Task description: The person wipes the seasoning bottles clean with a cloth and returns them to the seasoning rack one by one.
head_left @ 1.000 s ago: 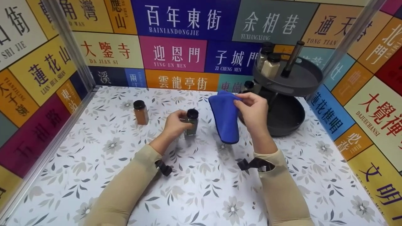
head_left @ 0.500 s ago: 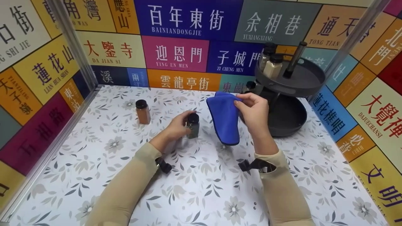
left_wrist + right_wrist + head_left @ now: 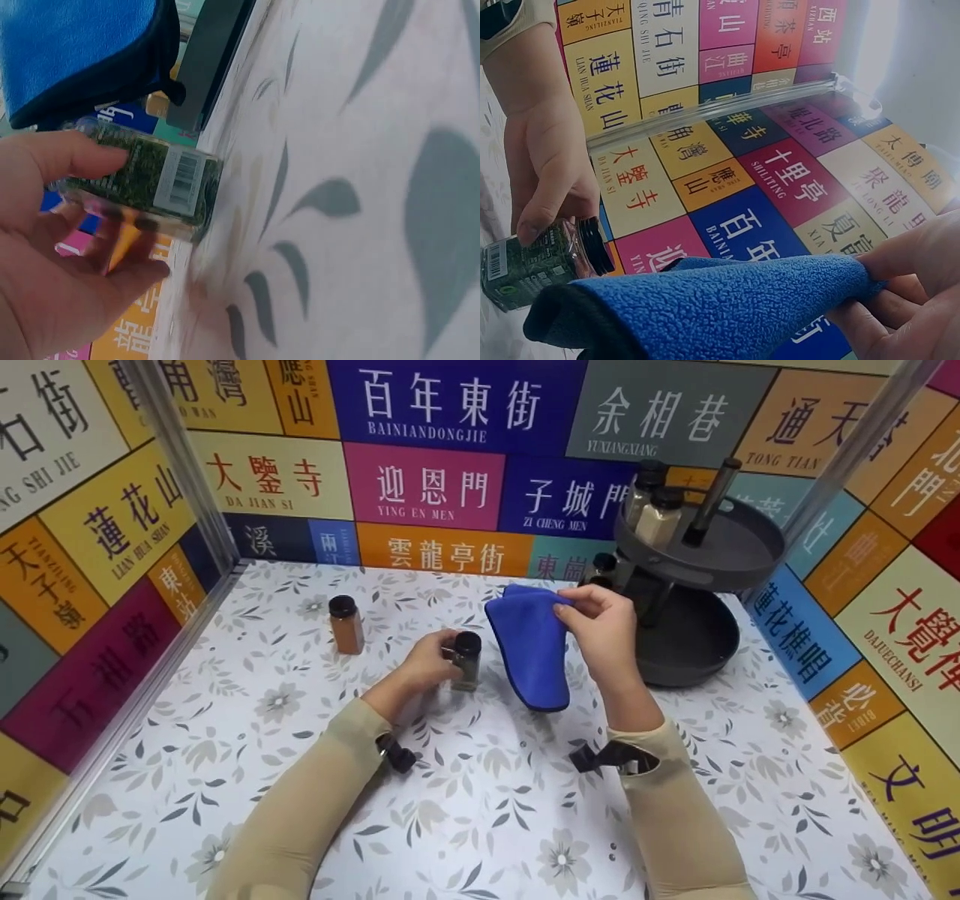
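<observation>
Left hand (image 3: 429, 661) grips green jar (image 3: 468, 666) over the desk (image 3: 450, 810), barcode label (image 3: 180, 182) shown only in wrist views; right hand (image 3: 606, 634) pinches blue cloth (image 3: 529, 649) at jar's three o'clock; orange jar (image 3: 347, 630), ten o'clock; tiered rack (image 3: 739, 541), two o'clock.

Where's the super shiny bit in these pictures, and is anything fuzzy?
Right wrist view: a white glare shines near the top right, and the blue cloth shows its fluff clearly; left wrist view: the printed leaves on the table look soft and blurry; head view: light looks fairly even, but the green jar is too small to read.
</observation>
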Action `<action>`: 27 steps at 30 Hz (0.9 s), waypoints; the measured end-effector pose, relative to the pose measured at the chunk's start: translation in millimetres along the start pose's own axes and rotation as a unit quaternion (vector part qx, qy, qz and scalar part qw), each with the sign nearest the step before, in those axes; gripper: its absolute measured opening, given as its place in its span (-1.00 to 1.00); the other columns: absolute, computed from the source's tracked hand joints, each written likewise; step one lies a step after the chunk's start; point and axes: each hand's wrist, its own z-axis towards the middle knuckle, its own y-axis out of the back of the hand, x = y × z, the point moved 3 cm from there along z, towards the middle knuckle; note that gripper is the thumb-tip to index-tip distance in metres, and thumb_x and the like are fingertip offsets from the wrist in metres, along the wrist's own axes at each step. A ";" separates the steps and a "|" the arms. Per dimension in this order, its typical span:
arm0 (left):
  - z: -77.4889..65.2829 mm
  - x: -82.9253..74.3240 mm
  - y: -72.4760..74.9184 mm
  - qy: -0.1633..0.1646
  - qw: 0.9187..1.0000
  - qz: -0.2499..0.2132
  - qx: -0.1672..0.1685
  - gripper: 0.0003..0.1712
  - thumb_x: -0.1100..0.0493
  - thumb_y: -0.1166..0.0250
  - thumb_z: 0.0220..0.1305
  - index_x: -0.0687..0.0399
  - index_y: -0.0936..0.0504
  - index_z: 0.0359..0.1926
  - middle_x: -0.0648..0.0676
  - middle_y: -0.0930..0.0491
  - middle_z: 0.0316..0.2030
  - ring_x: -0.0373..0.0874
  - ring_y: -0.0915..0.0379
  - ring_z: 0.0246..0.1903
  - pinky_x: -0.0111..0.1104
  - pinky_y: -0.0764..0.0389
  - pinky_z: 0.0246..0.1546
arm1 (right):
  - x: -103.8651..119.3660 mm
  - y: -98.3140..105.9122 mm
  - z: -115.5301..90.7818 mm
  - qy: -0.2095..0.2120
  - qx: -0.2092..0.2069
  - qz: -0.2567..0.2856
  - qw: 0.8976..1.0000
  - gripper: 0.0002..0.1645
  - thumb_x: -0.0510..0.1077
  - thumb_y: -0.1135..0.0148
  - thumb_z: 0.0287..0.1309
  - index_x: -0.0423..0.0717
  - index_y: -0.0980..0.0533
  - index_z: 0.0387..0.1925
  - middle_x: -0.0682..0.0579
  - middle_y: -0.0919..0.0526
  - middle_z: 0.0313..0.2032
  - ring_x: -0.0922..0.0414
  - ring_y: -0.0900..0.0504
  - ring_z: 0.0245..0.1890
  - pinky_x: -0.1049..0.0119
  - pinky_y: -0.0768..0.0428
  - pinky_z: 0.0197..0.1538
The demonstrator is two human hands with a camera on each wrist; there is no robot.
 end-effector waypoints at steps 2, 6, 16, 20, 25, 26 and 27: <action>0.5 -0.6 -1.2 0.010 1.000 0.013 -0.008 -0.34 0.49 -0.38 -0.06 0.33 -0.65 0.19 0.28 -0.74 0.05 0.05 -0.66 0.03 -0.21 -0.65 0.17 | -0.2 -0.3 -0.1 0.005 -0.003 -0.002 1.000 -0.82 -0.42 -0.39 0.27 -0.37 -0.73 -0.10 -0.01 -0.83 -0.25 0.18 -0.80 -0.28 0.35 -0.79 -0.14; -1.0 -5.8 0.1 0.018 0.999 0.015 -0.041 -0.49 0.42 -0.51 -0.09 0.28 -0.74 0.01 0.18 -0.78 -0.12 -0.07 -0.65 -0.14 -0.23 -0.66 0.11 | -1.2 -1.6 0.0 0.009 -0.008 -0.007 1.000 -0.82 -0.41 -0.41 0.26 -0.36 -0.73 -0.10 -0.05 -0.83 -0.23 0.20 -0.79 -0.28 0.36 -0.79 -0.16; -22.5 -59.6 7.1 -0.084 0.983 -0.158 -0.049 -0.57 0.40 -0.61 -0.07 0.18 -0.76 -0.10 -0.04 -0.69 -0.37 -0.19 -0.61 -0.33 -0.39 -0.67 -0.22 | -10.5 -14.6 -1.6 0.004 -0.003 -0.012 1.000 -0.80 -0.41 -0.40 0.26 -0.34 -0.73 -0.08 -0.17 -0.83 -0.18 0.23 -0.79 -0.28 0.38 -0.77 -0.17; -31.7 -77.1 4.2 -0.096 0.984 -0.145 -0.040 -0.60 0.29 -0.64 -0.02 0.13 -0.77 -0.09 -0.02 -0.66 -0.38 -0.16 -0.57 -0.36 -0.36 -0.64 -0.27 | -11.8 -26.2 -8.3 0.017 0.004 -0.005 1.000 -0.81 -0.39 -0.39 0.28 -0.32 -0.73 -0.08 -0.21 -0.82 -0.13 0.23 -0.79 -0.21 0.39 -0.76 -0.11; -36.0 -84.6 -0.1 -0.078 0.990 -0.105 -0.054 -0.64 0.17 -0.66 0.01 0.08 -0.77 -0.15 -0.01 -0.70 -0.35 -0.13 -0.68 -0.31 -0.34 -0.71 -0.17 | -9.3 -42.2 -20.0 0.050 0.027 0.014 0.998 -0.82 -0.40 -0.40 0.28 -0.32 -0.73 -0.09 -0.21 -0.82 -0.12 0.19 -0.82 -0.15 0.35 -0.77 -0.05; -36.6 -84.8 -0.6 -0.075 0.990 -0.105 -0.058 -0.63 0.17 -0.67 0.01 0.07 -0.78 -0.13 -0.01 -0.73 -0.33 -0.12 -0.71 -0.28 -0.33 -0.73 -0.14 | -9.0 -44.6 -22.1 0.057 0.032 0.012 0.998 -0.82 -0.39 -0.41 0.28 -0.32 -0.73 -0.08 -0.20 -0.82 -0.11 0.19 -0.82 -0.14 0.35 -0.78 -0.04; -37.3 -85.0 -0.9 -0.073 0.990 -0.106 -0.064 -0.62 0.18 -0.67 0.01 0.07 -0.79 -0.12 -0.01 -0.74 -0.32 -0.12 -0.73 -0.26 -0.33 -0.74 -0.12 | -9.1 -46.8 -23.9 0.062 0.036 0.011 0.997 -0.81 -0.38 -0.42 0.27 -0.31 -0.73 -0.08 -0.19 -0.82 -0.10 0.17 -0.83 -0.12 0.34 -0.78 -0.04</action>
